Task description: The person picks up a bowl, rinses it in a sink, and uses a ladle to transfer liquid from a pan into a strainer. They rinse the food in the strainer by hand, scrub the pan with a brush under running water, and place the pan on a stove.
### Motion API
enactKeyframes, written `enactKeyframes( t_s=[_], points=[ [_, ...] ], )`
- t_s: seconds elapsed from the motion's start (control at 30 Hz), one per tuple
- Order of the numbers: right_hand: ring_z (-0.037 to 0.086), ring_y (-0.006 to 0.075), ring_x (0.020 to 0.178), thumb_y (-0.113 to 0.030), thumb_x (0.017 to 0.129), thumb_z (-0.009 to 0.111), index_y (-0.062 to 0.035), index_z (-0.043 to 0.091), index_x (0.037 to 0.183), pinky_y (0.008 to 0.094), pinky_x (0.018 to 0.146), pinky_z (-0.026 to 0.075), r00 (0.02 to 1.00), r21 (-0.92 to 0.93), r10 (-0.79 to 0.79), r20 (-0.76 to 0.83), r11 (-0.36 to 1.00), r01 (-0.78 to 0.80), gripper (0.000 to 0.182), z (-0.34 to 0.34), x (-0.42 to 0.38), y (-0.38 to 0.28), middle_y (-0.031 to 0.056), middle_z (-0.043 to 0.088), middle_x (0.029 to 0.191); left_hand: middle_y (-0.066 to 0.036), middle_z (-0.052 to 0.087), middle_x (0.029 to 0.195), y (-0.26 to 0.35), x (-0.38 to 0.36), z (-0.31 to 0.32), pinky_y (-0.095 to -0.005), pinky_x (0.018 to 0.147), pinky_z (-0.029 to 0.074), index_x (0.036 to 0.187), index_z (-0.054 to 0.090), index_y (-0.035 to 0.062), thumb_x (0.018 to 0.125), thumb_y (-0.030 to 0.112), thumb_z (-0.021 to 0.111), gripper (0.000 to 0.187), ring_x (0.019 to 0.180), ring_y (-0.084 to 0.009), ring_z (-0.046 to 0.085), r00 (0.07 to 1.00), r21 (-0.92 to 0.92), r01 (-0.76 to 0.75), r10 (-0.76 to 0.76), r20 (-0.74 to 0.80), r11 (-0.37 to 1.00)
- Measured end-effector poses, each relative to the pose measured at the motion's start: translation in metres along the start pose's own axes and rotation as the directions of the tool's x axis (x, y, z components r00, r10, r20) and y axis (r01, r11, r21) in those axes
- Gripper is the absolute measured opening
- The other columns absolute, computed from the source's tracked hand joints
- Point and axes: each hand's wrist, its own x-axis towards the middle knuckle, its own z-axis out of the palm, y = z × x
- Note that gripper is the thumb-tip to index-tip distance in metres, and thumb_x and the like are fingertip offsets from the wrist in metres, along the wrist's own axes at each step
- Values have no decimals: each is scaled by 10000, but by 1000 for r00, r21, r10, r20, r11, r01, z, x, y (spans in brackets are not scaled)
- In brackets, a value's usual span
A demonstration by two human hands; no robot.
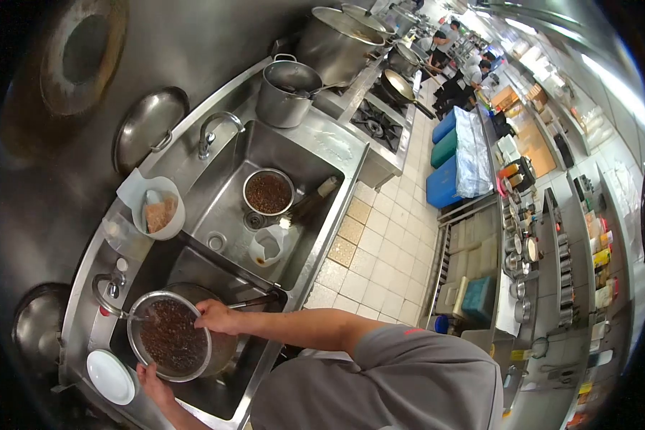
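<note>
My right hand grips the right-hand rim of a round metal bowl, its fingers closed over the edge. My left hand holds the same bowl by its lower rim. Inside the bowl are many small reddish-brown pieces, wet, too small to name for certain. The faucet beside it reaches over the bowl's left rim, and a stream of water seems to fall in. Beneath the bowl a larger rounded metal vessel shows in the sink basin, partly hidden.
In the adjoining basin are another bowl of brown pieces, a brush and a white plastic container. A white jug and white plates stand on the sink ledge. Pots and a stove lie beyond. Several co-workers are far off.
</note>
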Motion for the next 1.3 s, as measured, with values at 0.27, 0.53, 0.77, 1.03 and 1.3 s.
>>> enactKeyframes(
  t_s=[0.27, 0.53, 0.77, 1.03, 1.3],
  points=[
    [620, 93, 768, 24, 781, 648, -55, 733, 967, 293, 682, 512, 945, 71, -326, -27, 942, 327, 219, 11, 53, 42, -11, 691, 828, -70, 592, 1040, 0, 37, 8, -327, 884, 472, 1128, 571, -9, 889, 90, 620, 264, 1018, -175, 553, 980, 76, -4, 19, -196, 997],
    [645, 155, 722, 50, 827, 634, -33, 680, 925, 319, 614, 529, 995, 17, -58, -83, 998, 60, 136, 19, 50, -4, 64, 678, 824, -8, 633, 845, -32, 52, -6, -254, 703, 452, 938, 653, 23, 847, 29, 632, 94, 777, -100, 565, 965, 186, -93, 134, -225, 978],
    [544, 144, 689, -79, 867, 666, -17, 568, 808, 330, 647, 455, 959, -426, -284, 3, 867, 258, 130, 2, 89, -11, 41, 568, 720, -49, 692, 892, -5, -8, 18, -291, 629, 552, 1040, 655, 20, 890, 30, 599, 161, 745, -144, 663, 970, -144, 165, -187, -154, 976],
    [625, 361, 860, -94, 851, 662, -34, 618, 967, 447, 815, 506, 649, -833, -740, 176, 239, 499, 138, 59, 75, -64, 162, 649, 914, -69, 670, 915, -20, -39, 45, -351, 583, 556, 1075, 631, 44, 886, 31, 581, 196, 737, -187, 662, 916, -396, 56, -205, -344, 916],
    [653, 344, 895, -104, 868, 612, -52, 682, 1003, 446, 828, 512, 563, -848, -647, 515, -288, 445, 161, 117, 69, -82, 146, 683, 922, -65, 635, 825, -12, -42, 45, -338, 513, 489, 981, 637, 12, 891, 27, 594, 101, 668, -160, 609, 855, -364, -32, -163, -492, 931]
  ],
)
